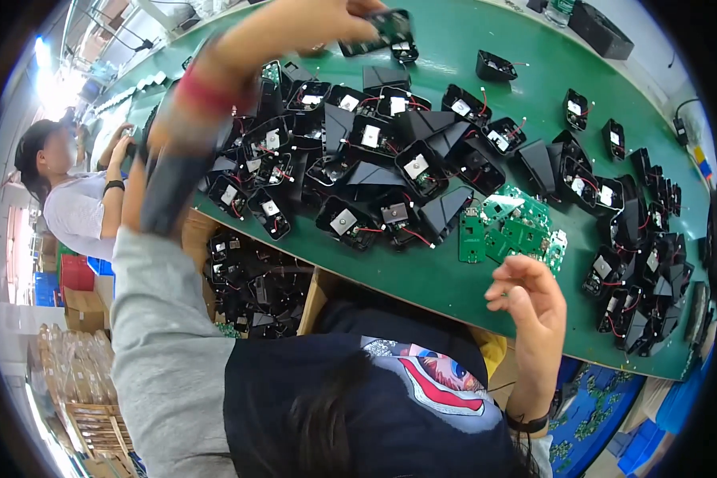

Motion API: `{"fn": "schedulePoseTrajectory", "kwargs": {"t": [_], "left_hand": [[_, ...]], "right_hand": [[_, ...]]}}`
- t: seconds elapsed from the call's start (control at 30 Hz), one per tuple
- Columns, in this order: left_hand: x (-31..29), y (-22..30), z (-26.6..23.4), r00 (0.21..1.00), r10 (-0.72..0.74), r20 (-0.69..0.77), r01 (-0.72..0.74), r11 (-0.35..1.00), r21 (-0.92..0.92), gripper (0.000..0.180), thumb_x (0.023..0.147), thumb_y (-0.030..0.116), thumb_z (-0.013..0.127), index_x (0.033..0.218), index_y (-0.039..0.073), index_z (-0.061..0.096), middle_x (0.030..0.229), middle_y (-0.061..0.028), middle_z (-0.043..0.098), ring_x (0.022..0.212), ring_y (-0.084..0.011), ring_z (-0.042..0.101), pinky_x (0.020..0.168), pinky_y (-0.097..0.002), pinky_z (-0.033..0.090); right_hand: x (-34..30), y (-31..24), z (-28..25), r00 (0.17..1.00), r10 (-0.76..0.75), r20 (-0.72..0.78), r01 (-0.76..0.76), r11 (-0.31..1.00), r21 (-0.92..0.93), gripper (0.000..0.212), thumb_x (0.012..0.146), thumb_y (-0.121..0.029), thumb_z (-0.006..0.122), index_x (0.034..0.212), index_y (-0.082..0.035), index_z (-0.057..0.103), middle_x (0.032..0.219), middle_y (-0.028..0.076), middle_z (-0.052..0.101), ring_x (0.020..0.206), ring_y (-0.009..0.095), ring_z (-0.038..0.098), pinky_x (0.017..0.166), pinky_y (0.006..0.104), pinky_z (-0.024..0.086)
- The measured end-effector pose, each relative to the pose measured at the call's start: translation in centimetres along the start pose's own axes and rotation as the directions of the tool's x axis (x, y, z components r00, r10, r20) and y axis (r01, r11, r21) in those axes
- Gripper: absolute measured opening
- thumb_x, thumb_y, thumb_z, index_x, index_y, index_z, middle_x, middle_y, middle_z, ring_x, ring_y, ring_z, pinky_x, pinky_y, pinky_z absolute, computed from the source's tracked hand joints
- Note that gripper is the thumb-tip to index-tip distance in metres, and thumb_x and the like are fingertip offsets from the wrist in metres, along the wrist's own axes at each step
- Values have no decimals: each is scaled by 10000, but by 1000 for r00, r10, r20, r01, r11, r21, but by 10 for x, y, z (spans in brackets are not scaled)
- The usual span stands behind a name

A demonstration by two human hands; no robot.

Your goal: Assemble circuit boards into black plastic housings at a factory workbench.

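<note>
My left arm reaches across to the far side of the bench. There my left hand [315, 24] is closed on the near end of a dark, flat-looking black case [386, 33], blurred, its inside hard to make out. Another small black housing [405, 52] shows just beneath it. My right hand [534, 303] hovers by the near edge, palm turned inward, fingers loosely bent and apart, with nothing visible in them. Just beyond it lies a pile of green circuit boards [518, 219], separate from my fingertips.
Many open black housings [417, 167] with red wires crowd the green bench [374, 271]. More stand in a cluster [633, 279] at the right. Below the near edge, a box holds black parts [255, 279]. Another person [76, 187] works at the left. A black block [597, 30] sits far right.
</note>
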State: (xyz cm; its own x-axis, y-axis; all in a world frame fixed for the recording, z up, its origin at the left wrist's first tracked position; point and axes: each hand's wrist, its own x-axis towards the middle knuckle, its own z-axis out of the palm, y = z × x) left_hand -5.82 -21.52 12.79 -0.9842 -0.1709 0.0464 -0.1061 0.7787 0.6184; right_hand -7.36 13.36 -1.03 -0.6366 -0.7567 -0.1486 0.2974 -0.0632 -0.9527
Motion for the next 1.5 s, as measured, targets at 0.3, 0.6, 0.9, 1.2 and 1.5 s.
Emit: {"fn": "schedulePoseTrajectory", "kwargs": {"t": [0.3, 0.6, 0.9, 1.2, 1.5], "left_hand": [[120, -197, -4, 964, -185, 191, 76, 881, 468, 832, 623, -123, 528, 1390, 143, 347, 1168, -173, 586, 1066, -269, 574, 891, -341, 471], [158, -138, 36, 856, -78, 511, -257, 793, 552, 701, 653, 37, 699, 1309, 166, 488, 1302, -123, 506, 1140, -291, 514, 960, -351, 416], [128, -87, 27, 931, 35, 363, -255, 774, 580, 464, 703, 103, 702, 1147, 31, 590, 875, -101, 668, 744, -180, 631, 652, -308, 504], [-62, 59, 87, 993, 48, -105, -95, 853, -513, 510, 850, 188, 514, 1321, 18, 416, 1087, -125, 554, 749, -216, 641, 564, -262, 524], [-91, 45, 184, 948, 149, 282, 311, -232, -922, 727, 817, 262, 532, 1402, -39, 222, 1372, -213, 348, 1148, -376, 497, 830, -406, 507]], "right_hand": [[-56, 8, -22, 925, -70, -375, 1, 984, -180, 181, 874, -52, 534, 1041, 17, 546, 922, 65, 580, 779, 112, 565, 688, 233, 461], [-73, 6, -42, 803, -147, -578, -11, 965, -261, 129, 906, -70, 507, 1000, 5, 551, 830, 35, 564, 727, 95, 538, 656, 210, 437], [-27, 10, -25, 847, -332, -415, 130, 887, -443, 130, 906, -44, 526, 1013, 21, 560, 854, 34, 563, 763, 81, 539, 713, 196, 439], [10, -18, -43, 844, -533, -60, 180, 388, -904, 249, 828, 15, 579, 1074, -28, 582, 993, 68, 598, 899, 146, 569, 717, 248, 451], [38, -12, -26, 917, -396, -50, 31, 197, -980, 308, 720, 18, 637, 1017, -52, 601, 990, 108, 543, 939, 286, 544, 811, 351, 434]]}}
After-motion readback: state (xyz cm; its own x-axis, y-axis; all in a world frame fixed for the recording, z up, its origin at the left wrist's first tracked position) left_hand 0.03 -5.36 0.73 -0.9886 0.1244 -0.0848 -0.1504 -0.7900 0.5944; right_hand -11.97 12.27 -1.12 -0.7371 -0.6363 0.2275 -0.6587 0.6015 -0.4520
